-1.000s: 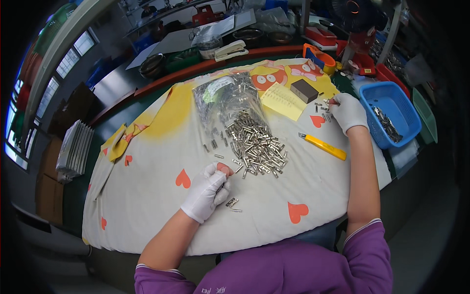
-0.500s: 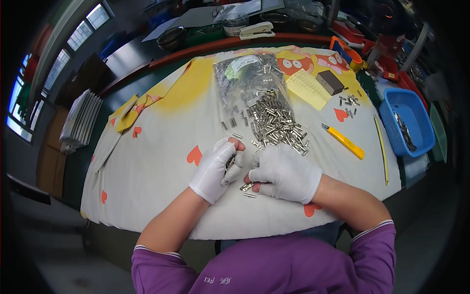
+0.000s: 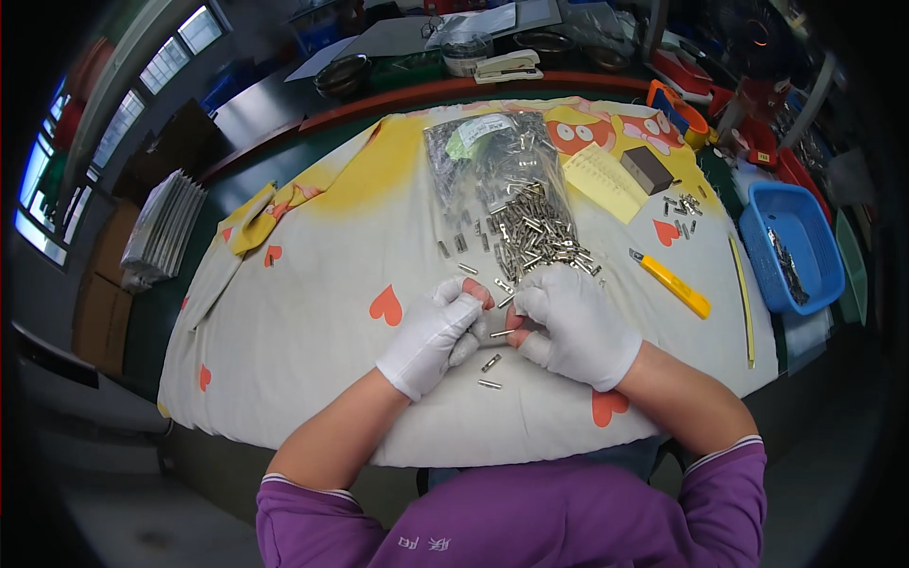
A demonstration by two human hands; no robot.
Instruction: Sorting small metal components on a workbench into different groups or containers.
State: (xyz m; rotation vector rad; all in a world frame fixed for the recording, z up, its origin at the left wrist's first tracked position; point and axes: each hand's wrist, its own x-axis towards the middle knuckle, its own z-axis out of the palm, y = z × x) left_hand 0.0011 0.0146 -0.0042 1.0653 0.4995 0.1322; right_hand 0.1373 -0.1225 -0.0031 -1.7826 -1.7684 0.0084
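White fingertip-less gloves cover both hands. My left hand [image 3: 437, 331] is curled closed, its thumb and index finger pressed together; small metal parts showed in its palm a moment ago, and the fingers now mostly hide them. Close by on the right, my right hand [image 3: 576, 322] pinches a thin silvery metal part [image 3: 502, 333] between its fingertips. Two loose metal parts [image 3: 490, 363] lie on the cloth just below the hands. Beyond the fingers spreads a heap of small metal clips or terminals [image 3: 540, 227], spilling from a clear plastic bag [image 3: 464, 161].
On the right lie a yellow utility knife [image 3: 670, 284], a yellow strip [image 3: 742, 303] and a blue basket [image 3: 791, 251] with metal parts inside. A dark block [image 3: 647, 170] sits by a yellow note [image 3: 601, 185]. A patterned cloth [image 3: 294, 360] covers the table.
My right hand has lifted off the loose parts and now pinches one between its fingertips. My left hand has turned, hiding its palm. The view has shifted slightly.
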